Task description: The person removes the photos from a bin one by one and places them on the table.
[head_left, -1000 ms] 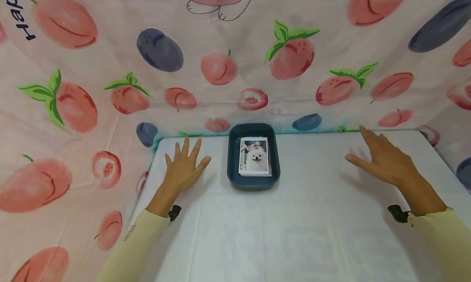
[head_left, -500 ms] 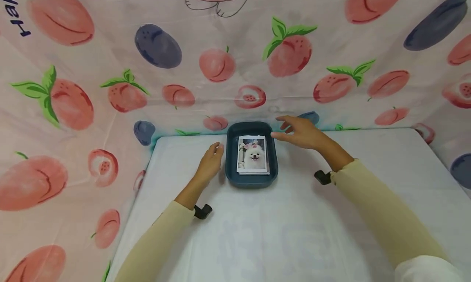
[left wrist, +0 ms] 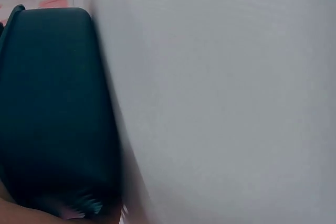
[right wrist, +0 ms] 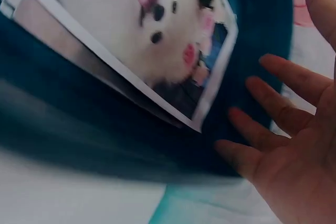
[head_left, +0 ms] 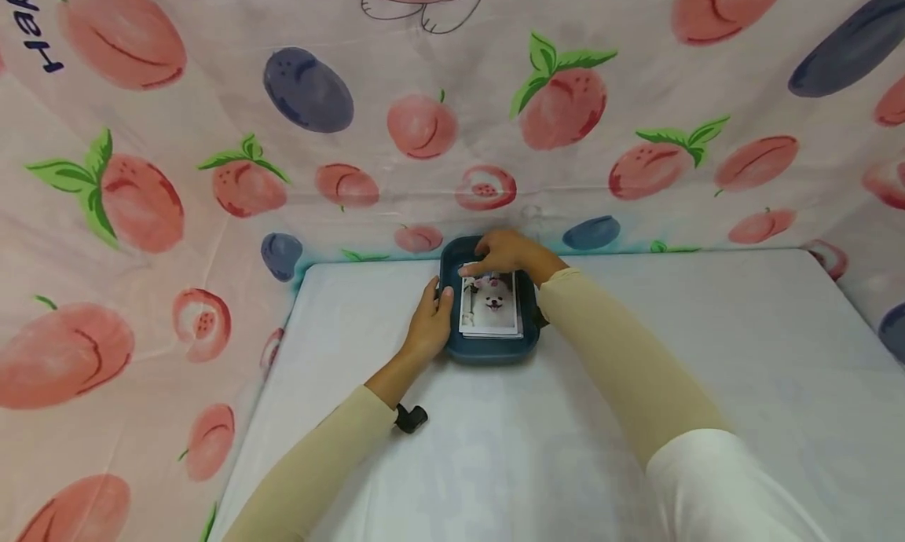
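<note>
A dark teal tray (head_left: 491,354) stands at the back of the table with a stack of printed photos (head_left: 491,314) in it. The top photo, white-bordered, shows a fluffy white dog. My left hand (head_left: 430,322) holds the tray's left side, thumb at the rim and fingers along the outer wall. In the left wrist view the tray's side (left wrist: 52,93) fills the left part. Over the tray's far end reaches my right hand (head_left: 511,251), its fingertips above the top edge of the photos. Spread fingers (right wrist: 268,98) show beside the stack in the right wrist view.
A white-covered table (head_left: 679,338) spreads around the tray. Behind it and on the left hangs a pink fruit-print cloth (head_left: 424,55), close to the tray's far end. A small black device (head_left: 412,419) sits at my left wrist.
My right hand has swept left from the table's right side to over the tray. My left hand has moved right and taken hold of the tray's side. The photos have stayed in place.
</note>
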`<action>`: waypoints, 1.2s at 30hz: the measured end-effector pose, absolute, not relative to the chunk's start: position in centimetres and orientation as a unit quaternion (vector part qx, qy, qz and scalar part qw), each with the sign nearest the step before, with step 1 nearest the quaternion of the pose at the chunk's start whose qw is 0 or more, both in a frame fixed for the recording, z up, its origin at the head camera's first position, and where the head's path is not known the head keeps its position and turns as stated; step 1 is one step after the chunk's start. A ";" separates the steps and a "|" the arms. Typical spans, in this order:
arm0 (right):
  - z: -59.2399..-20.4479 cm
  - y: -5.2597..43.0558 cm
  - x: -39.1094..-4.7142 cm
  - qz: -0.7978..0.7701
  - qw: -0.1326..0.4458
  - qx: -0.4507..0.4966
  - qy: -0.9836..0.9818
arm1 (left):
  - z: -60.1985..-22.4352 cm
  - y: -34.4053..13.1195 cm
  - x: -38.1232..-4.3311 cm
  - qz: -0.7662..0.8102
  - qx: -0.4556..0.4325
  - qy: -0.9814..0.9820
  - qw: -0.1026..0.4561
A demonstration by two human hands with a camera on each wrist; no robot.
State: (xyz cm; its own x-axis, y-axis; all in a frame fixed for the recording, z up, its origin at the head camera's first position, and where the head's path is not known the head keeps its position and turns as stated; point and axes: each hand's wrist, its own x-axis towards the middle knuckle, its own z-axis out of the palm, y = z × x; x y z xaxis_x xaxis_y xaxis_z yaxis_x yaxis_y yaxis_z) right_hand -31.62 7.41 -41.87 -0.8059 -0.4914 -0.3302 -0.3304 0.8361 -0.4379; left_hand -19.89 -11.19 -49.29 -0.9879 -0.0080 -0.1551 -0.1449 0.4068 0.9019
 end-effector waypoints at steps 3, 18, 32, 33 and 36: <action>-42.5 6.6 -31.9 -0.155 0.235 -0.210 0.936 | -49.4 -11.1 -19.9 0.540 -0.038 0.839 0.054; -43.2 5.0 -30.7 -0.128 0.257 -0.195 0.938 | -49.3 -10.7 -19.5 0.520 -0.040 0.852 0.037; -43.1 5.1 -30.2 -0.119 0.277 -0.209 0.930 | -49.3 -10.9 -19.7 0.521 -0.042 0.852 0.028; -43.2 5.2 -30.2 -0.123 0.272 -0.203 0.932 | -49.4 -10.9 -19.7 0.521 -0.042 0.852 0.028; -43.5 5.4 -30.2 -0.133 0.244 -0.210 0.938 | -49.4 -10.8 -19.7 0.522 -0.047 0.851 0.032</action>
State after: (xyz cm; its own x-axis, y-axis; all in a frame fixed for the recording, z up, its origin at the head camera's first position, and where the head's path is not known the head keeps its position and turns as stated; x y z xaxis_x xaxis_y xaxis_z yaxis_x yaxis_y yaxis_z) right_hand -30.15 5.43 -43.53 -0.7931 -0.4581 -0.4014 -0.3287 0.8767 -0.3511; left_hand -19.75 -10.76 -49.41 -0.9936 -0.0470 -0.1032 -0.1133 0.4514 0.8851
